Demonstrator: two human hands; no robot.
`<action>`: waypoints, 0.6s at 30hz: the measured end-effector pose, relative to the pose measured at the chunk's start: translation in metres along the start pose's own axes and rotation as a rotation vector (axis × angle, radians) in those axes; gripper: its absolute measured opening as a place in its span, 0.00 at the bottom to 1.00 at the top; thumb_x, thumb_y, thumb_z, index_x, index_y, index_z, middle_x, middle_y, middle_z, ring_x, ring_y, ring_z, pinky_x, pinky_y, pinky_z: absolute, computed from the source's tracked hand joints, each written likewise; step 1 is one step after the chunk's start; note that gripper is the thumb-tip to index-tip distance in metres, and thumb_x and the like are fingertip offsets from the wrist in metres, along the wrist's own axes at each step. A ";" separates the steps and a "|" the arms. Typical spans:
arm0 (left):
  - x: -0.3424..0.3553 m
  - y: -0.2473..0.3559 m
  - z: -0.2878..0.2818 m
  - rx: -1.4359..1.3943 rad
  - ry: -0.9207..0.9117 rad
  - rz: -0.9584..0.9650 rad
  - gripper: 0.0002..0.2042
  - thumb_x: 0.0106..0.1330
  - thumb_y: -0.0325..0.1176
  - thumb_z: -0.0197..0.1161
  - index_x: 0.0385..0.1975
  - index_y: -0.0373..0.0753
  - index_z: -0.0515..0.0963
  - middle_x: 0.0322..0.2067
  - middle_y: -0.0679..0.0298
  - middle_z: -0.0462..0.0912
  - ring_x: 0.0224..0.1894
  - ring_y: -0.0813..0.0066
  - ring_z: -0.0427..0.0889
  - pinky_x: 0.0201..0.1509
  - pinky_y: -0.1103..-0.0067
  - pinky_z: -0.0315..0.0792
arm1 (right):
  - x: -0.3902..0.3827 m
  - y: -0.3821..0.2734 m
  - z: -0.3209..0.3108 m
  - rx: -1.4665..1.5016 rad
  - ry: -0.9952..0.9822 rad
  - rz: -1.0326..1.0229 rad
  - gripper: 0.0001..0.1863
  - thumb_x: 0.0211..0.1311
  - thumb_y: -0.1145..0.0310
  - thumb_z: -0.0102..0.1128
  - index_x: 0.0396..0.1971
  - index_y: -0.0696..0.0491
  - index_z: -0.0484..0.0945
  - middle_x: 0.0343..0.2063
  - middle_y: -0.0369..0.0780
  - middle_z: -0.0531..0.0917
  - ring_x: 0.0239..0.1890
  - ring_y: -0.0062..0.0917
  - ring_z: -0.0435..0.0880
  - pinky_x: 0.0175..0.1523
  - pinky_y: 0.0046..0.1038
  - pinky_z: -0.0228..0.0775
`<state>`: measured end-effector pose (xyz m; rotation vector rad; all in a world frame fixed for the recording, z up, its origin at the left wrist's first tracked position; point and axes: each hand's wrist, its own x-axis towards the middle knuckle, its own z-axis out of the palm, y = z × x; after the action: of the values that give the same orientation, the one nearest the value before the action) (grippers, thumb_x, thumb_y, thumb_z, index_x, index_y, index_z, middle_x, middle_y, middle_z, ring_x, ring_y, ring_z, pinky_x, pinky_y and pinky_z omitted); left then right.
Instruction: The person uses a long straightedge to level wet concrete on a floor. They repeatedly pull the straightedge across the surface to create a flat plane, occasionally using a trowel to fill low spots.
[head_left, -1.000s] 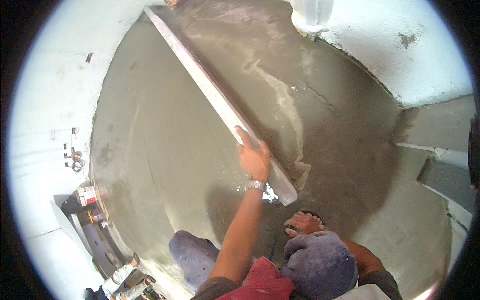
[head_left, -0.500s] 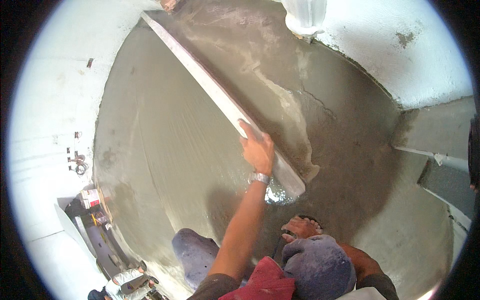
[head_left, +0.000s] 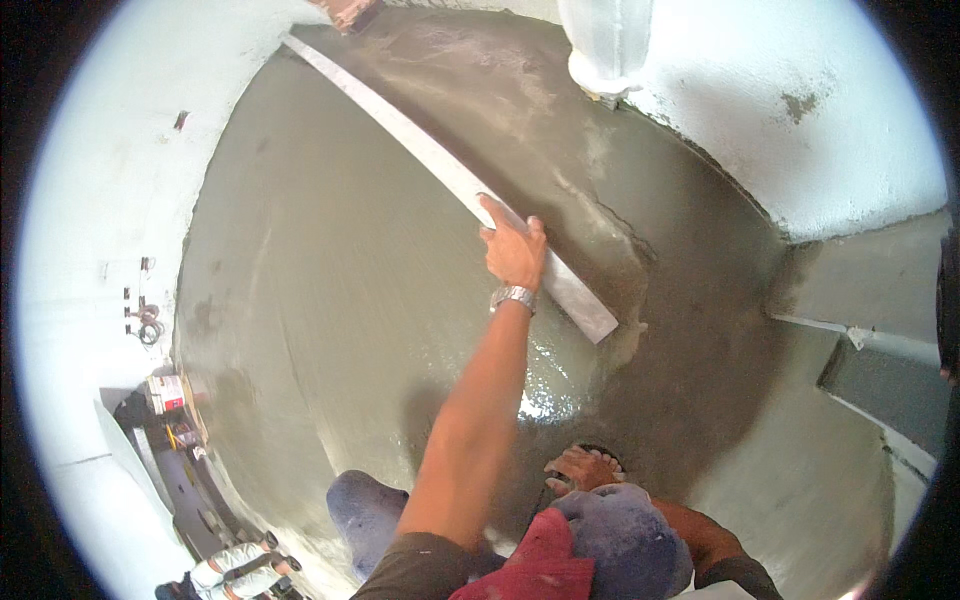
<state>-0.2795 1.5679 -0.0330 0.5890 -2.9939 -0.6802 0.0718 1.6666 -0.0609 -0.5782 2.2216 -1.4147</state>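
Observation:
My left hand [head_left: 515,250], with a metal watch on its wrist, grips a long pale straightedge [head_left: 410,135] near its near end. The straightedge lies slantwise over wet grey mortar [head_left: 350,250], its far end by the left wall. Smooth mortar spreads to its left; a rougher ridge of mortar [head_left: 610,235] runs along its right. Down by my foot [head_left: 606,462], my right hand [head_left: 570,468] is bent low beside the toes. My knee covers part of the right forearm, and the right fingers do not show clearly.
White walls [head_left: 90,230] bound the floor; cables [head_left: 150,325] stick out of the left one. A white post [head_left: 607,45] stands at the far side. Grey steps [head_left: 860,270] rise on the right. Buckets [head_left: 165,393] and another person [head_left: 240,572] are at lower left.
My left hand has pushed the straightedge's near end farther away, and the bar lies at a flatter slant. My right hand stays low by the foot. The view has shifted slightly.

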 end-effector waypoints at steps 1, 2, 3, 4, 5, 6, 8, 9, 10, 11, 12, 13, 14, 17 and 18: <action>0.002 -0.012 -0.001 -0.011 0.004 0.051 0.44 0.58 0.46 0.66 0.70 0.41 0.48 0.53 0.34 0.72 0.44 0.44 0.82 0.47 0.64 0.77 | -0.002 -0.001 0.003 -0.007 -0.024 0.034 0.16 0.58 0.56 0.63 0.42 0.50 0.79 0.37 0.41 0.82 0.45 0.37 0.79 0.49 0.39 0.70; 0.009 -0.026 -0.005 -0.015 -0.043 0.158 0.43 0.57 0.45 0.67 0.70 0.41 0.50 0.54 0.37 0.73 0.46 0.46 0.82 0.49 0.65 0.77 | -0.001 0.001 0.003 -0.015 -0.048 0.068 0.17 0.58 0.55 0.62 0.42 0.49 0.79 0.38 0.41 0.82 0.45 0.37 0.79 0.50 0.39 0.70; 0.018 -0.046 -0.019 -0.018 -0.088 0.258 0.43 0.56 0.45 0.69 0.69 0.42 0.53 0.55 0.40 0.73 0.47 0.49 0.82 0.50 0.66 0.77 | 0.000 0.000 -0.001 -0.025 -0.081 0.062 0.17 0.59 0.55 0.61 0.42 0.49 0.79 0.39 0.41 0.82 0.45 0.37 0.79 0.50 0.39 0.70; 0.027 -0.069 -0.036 -0.019 -0.130 0.356 0.43 0.55 0.45 0.70 0.69 0.43 0.55 0.56 0.44 0.74 0.48 0.51 0.82 0.51 0.67 0.77 | 0.003 -0.002 -0.005 -0.036 -0.117 0.053 0.17 0.59 0.54 0.61 0.42 0.49 0.79 0.39 0.40 0.82 0.45 0.38 0.79 0.51 0.39 0.70; 0.030 -0.081 -0.056 0.060 -0.127 0.393 0.40 0.55 0.41 0.70 0.68 0.45 0.58 0.56 0.49 0.75 0.49 0.55 0.82 0.51 0.68 0.77 | 0.003 -0.001 -0.010 -0.047 -0.149 0.063 0.18 0.59 0.53 0.60 0.42 0.50 0.79 0.40 0.40 0.82 0.45 0.38 0.79 0.52 0.39 0.70; 0.034 -0.090 -0.083 0.136 -0.128 0.433 0.38 0.55 0.37 0.70 0.67 0.47 0.61 0.55 0.54 0.77 0.51 0.59 0.82 0.52 0.68 0.77 | 0.002 0.005 -0.012 -0.052 -0.155 0.032 0.17 0.59 0.53 0.60 0.42 0.49 0.79 0.41 0.40 0.82 0.45 0.39 0.79 0.52 0.39 0.70; 0.044 -0.146 -0.146 0.168 -0.111 0.418 0.31 0.56 0.30 0.68 0.62 0.47 0.68 0.50 0.57 0.81 0.39 0.65 0.86 0.43 0.71 0.80 | 0.004 0.012 -0.012 -0.057 -0.194 -0.050 0.17 0.59 0.52 0.59 0.42 0.47 0.79 0.41 0.40 0.81 0.45 0.40 0.79 0.51 0.39 0.70; 0.037 -0.162 -0.181 0.289 -0.099 0.384 0.27 0.57 0.30 0.69 0.59 0.44 0.72 0.46 0.57 0.84 0.35 0.68 0.87 0.40 0.74 0.80 | 0.009 0.006 -0.022 -0.126 -0.316 0.009 0.16 0.59 0.52 0.59 0.41 0.47 0.79 0.41 0.41 0.81 0.46 0.40 0.79 0.50 0.40 0.69; 0.025 -0.184 -0.218 0.234 -0.130 0.248 0.27 0.55 0.32 0.70 0.58 0.43 0.73 0.41 0.57 0.85 0.36 0.64 0.86 0.42 0.72 0.79 | 0.021 -0.011 -0.036 -0.201 -0.444 0.057 0.16 0.59 0.53 0.59 0.41 0.46 0.79 0.41 0.41 0.81 0.46 0.40 0.78 0.50 0.40 0.69; 0.012 -0.211 -0.251 0.180 -0.156 0.105 0.28 0.54 0.35 0.71 0.56 0.43 0.74 0.36 0.57 0.86 0.37 0.60 0.85 0.43 0.70 0.78 | 0.029 -0.023 -0.041 -0.279 -0.575 0.097 0.15 0.59 0.53 0.58 0.41 0.46 0.79 0.40 0.41 0.81 0.46 0.40 0.78 0.49 0.40 0.69; -0.003 -0.247 -0.277 0.224 -0.140 0.036 0.27 0.54 0.37 0.71 0.56 0.43 0.74 0.36 0.56 0.86 0.38 0.60 0.85 0.43 0.70 0.78 | 0.027 -0.018 -0.032 -0.232 -0.510 0.063 0.14 0.58 0.55 0.59 0.40 0.46 0.79 0.40 0.41 0.81 0.47 0.40 0.77 0.49 0.41 0.68; -0.028 -0.281 -0.304 0.277 -0.120 -0.055 0.26 0.55 0.39 0.71 0.55 0.43 0.75 0.36 0.56 0.86 0.39 0.59 0.85 0.44 0.70 0.78 | 0.024 -0.007 -0.023 -0.179 -0.464 0.015 0.14 0.58 0.56 0.60 0.40 0.46 0.79 0.39 0.41 0.81 0.47 0.40 0.77 0.49 0.41 0.67; -0.059 -0.313 -0.320 0.323 -0.105 -0.154 0.25 0.56 0.40 0.70 0.54 0.43 0.76 0.36 0.55 0.86 0.39 0.59 0.85 0.44 0.70 0.78 | 0.018 0.004 -0.018 -0.126 -0.428 -0.031 0.13 0.57 0.57 0.60 0.39 0.46 0.79 0.38 0.42 0.81 0.48 0.40 0.76 0.49 0.42 0.67; -0.173 -0.411 -0.365 0.336 -0.038 -0.421 0.24 0.57 0.46 0.68 0.52 0.42 0.77 0.36 0.54 0.86 0.40 0.57 0.85 0.45 0.68 0.77 | 0.064 -0.021 -0.010 -0.408 -0.982 0.385 0.14 0.54 0.62 0.64 0.40 0.47 0.80 0.37 0.42 0.81 0.45 0.40 0.76 0.49 0.41 0.66; -0.222 -0.441 -0.372 0.337 -0.018 -0.542 0.24 0.57 0.46 0.68 0.52 0.42 0.77 0.36 0.53 0.86 0.40 0.57 0.85 0.45 0.68 0.77 | 0.048 -0.003 -0.006 -0.354 -0.787 0.178 0.16 0.56 0.58 0.62 0.43 0.48 0.80 0.37 0.44 0.82 0.44 0.42 0.77 0.51 0.44 0.66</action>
<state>0.1209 1.1269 0.1335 1.4460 -2.9861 -0.1724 0.0295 1.6427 -0.0624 -0.8483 1.7985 -0.5447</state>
